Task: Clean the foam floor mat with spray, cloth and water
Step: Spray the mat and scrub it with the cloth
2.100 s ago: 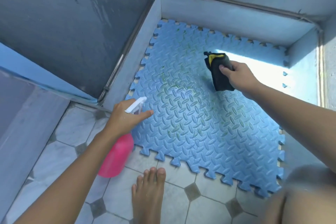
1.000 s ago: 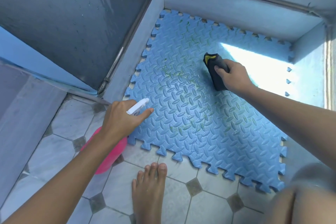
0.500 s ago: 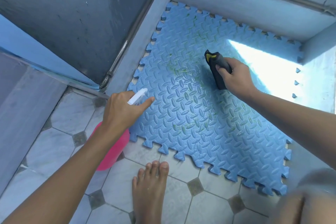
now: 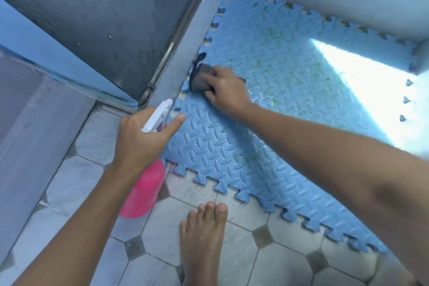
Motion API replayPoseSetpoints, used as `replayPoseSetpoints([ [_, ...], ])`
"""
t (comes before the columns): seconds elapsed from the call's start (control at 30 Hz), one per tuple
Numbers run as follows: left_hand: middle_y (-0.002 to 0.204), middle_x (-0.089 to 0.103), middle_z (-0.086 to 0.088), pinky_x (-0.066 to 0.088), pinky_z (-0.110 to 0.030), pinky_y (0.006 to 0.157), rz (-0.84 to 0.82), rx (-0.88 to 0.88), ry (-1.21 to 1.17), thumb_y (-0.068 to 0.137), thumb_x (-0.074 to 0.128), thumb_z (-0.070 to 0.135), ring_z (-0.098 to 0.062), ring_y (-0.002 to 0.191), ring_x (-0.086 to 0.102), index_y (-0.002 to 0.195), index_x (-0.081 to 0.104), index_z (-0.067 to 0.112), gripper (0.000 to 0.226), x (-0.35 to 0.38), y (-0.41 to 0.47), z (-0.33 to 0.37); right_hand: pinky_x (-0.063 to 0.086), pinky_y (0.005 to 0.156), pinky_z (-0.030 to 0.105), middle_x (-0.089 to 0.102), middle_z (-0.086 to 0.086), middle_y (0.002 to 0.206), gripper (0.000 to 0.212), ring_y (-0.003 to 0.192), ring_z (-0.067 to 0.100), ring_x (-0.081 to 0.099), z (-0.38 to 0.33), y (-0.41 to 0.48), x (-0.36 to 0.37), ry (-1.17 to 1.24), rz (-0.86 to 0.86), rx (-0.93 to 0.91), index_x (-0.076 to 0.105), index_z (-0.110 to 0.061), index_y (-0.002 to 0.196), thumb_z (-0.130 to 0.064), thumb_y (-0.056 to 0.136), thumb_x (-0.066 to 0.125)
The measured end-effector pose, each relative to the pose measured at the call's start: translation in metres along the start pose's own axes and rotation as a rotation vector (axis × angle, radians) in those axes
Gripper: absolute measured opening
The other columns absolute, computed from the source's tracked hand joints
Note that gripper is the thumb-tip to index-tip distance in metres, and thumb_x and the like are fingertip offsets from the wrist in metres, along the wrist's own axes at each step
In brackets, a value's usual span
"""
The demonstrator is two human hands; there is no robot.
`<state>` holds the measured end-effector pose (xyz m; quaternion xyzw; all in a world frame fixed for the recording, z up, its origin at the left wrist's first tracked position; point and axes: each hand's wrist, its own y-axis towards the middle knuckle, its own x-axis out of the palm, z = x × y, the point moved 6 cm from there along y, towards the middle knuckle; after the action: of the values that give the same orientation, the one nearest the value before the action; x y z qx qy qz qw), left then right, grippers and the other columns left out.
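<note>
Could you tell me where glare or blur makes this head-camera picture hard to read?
Head view: a sunlit patch blows out the far right of the mat, hiding its pattern; the right hand and dark cloth are motion-smeared at the mat's left edge; the left hand on the spray bottle is sharper; straight edges bow from the wide lens.

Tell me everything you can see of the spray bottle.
The spray bottle has a translucent pink body, plastic by its look, and a white trigger head. The left hand grips its neck, index finger stretched forward beside the nozzle. It is held tilted, nozzle towards the blue foam mat, body hanging above the tiled floor. Only the hand touches it. No liquid level can be read.
</note>
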<state>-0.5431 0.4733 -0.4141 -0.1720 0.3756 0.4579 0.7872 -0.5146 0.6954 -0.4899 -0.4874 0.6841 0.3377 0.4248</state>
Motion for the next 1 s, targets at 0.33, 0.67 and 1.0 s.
replayPoseSetpoints([
  [0.33, 0.056, 0.05, 0.003, 0.034, -0.015, 0.054, -0.106, 0.019, -0.061, 0.082, 0.067, 0.059, -0.009, 0.052, 0.044, 0.062, 0.048, 0.023, 0.045, 0.01, -0.002, -0.001, 0.053, 0.057, 0.037, 0.061, 0.011, 0.112, 0.044, 0.09, 0.033, 0.061, -0.031, -0.104, 0.022, -0.061, -0.222, -0.65, 0.062, -0.018, 0.127, -0.033, 0.087, 0.064],
  [0.67, 0.064, 0.051, -0.014, 0.039, -0.029, 0.06, -0.391, 0.027, -0.108, 0.079, 0.077, 0.057, -0.009, 0.06, 0.038, 0.071, 0.059, 0.006, 0.054, 0.051, -0.001, 0.011, 0.056, 0.066, 0.038, 0.056, 0.014, 0.128, 0.048, 0.092, 0.036, 0.065, 0.029, -0.122, -0.023, -0.118, -0.199, -0.484, 0.063, -0.015, 0.129, -0.029, 0.084, 0.071],
  [1.0, 0.064, 0.052, -0.023, 0.031, -0.025, 0.052, -0.637, -0.039, -0.064, 0.077, 0.078, 0.057, -0.01, 0.054, 0.038, 0.067, 0.051, -0.003, 0.066, 0.085, -0.021, 0.033, 0.055, 0.077, 0.04, 0.057, 0.012, 0.122, 0.048, 0.094, 0.036, 0.065, 0.124, -0.112, -0.062, -0.17, -0.173, -0.081, 0.06, -0.019, 0.134, -0.023, 0.087, 0.07],
])
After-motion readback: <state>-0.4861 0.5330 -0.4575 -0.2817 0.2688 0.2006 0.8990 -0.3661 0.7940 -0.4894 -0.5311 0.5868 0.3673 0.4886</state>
